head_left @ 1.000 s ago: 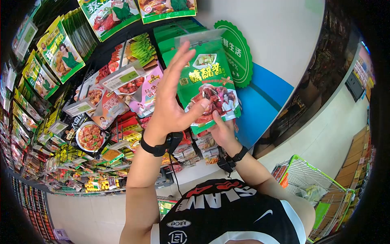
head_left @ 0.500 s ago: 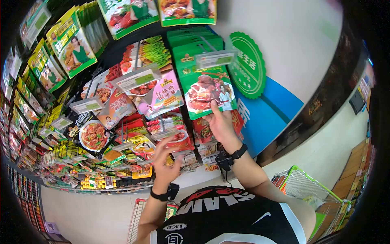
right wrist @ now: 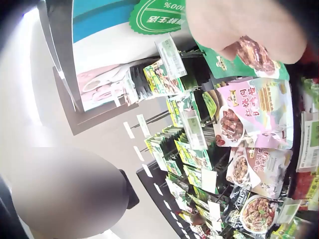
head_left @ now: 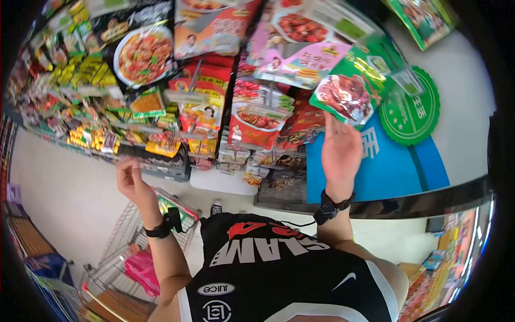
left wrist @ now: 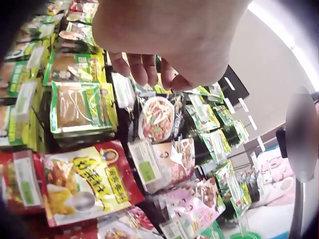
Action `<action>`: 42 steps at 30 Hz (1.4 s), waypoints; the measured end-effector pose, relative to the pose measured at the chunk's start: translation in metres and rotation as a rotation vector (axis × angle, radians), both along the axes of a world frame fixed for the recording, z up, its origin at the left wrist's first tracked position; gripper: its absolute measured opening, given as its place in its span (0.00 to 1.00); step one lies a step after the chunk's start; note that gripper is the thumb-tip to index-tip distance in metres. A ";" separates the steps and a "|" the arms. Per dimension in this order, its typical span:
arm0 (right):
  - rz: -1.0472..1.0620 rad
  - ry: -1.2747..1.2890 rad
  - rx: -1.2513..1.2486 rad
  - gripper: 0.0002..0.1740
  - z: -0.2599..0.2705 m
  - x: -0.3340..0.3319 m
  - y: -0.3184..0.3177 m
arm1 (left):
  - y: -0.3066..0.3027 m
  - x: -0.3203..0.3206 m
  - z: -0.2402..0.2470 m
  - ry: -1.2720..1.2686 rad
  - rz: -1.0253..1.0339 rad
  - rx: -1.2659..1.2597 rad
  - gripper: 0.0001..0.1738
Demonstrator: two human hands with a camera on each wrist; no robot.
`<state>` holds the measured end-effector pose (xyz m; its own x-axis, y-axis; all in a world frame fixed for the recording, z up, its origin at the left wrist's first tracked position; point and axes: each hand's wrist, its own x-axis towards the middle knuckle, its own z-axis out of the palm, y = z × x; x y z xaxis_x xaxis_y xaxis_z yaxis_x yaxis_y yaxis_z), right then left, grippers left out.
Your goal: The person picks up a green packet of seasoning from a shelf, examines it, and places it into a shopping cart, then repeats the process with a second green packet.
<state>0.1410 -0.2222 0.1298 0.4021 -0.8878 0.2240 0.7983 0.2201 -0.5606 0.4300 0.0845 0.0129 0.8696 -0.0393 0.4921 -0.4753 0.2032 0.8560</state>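
Observation:
A green packet (head_left: pixel 348 96) with a picture of braised meat hangs at the rack's right end in the head view, tilted, behind a price tag. Under its lower edge is my right hand (head_left: pixel 342 153), palm turned to the camera and fingers extended, the tips meeting the packet's bottom. In the right wrist view my right hand (right wrist: pixel 246 30) partly covers the green packet (right wrist: pixel 219 64). Far to the left, my left hand (head_left: pixel 137 182) hangs above a cart with loosely bent fingers and nothing in them. The left wrist view shows my left hand (left wrist: pixel 164 40) in front of the packets.
Pink packets (head_left: pixel 300 48) hang left of the green one, red packets (head_left: pixel 257 121) below. A blue panel (head_left: pixel 375 166) with a round green sign (head_left: pixel 410 110) stands at right. A cart (head_left: pixel 115 236) holding a pink item (head_left: pixel 142 271) is at lower left.
The head view has shifted, and the shelf sits differently in it. My left hand has come down and away from the green packet. My right thumb no longer lies across the packet's front.

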 end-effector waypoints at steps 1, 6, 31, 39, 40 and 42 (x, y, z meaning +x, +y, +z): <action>0.015 -0.002 0.012 0.27 0.003 0.000 0.003 | 0.013 0.008 -0.008 0.026 0.023 0.007 0.03; 0.086 0.070 0.016 0.35 0.019 0.000 0.012 | 0.077 0.039 -0.034 0.115 0.218 -0.027 0.03; 0.943 1.459 -1.057 0.18 -0.099 0.125 0.144 | 0.253 -0.038 -0.576 1.234 0.087 0.857 0.16; 1.251 1.687 -1.184 0.21 -0.142 0.155 0.173 | 0.247 -0.022 -0.614 1.417 0.153 0.848 0.34; 1.267 1.697 -1.210 0.21 -0.147 0.156 0.174 | 0.247 -0.028 -0.624 1.356 0.186 0.932 0.38; 1.301 1.727 -1.203 0.22 -0.154 0.158 0.179 | 0.255 -0.035 -0.639 1.414 0.116 0.895 0.49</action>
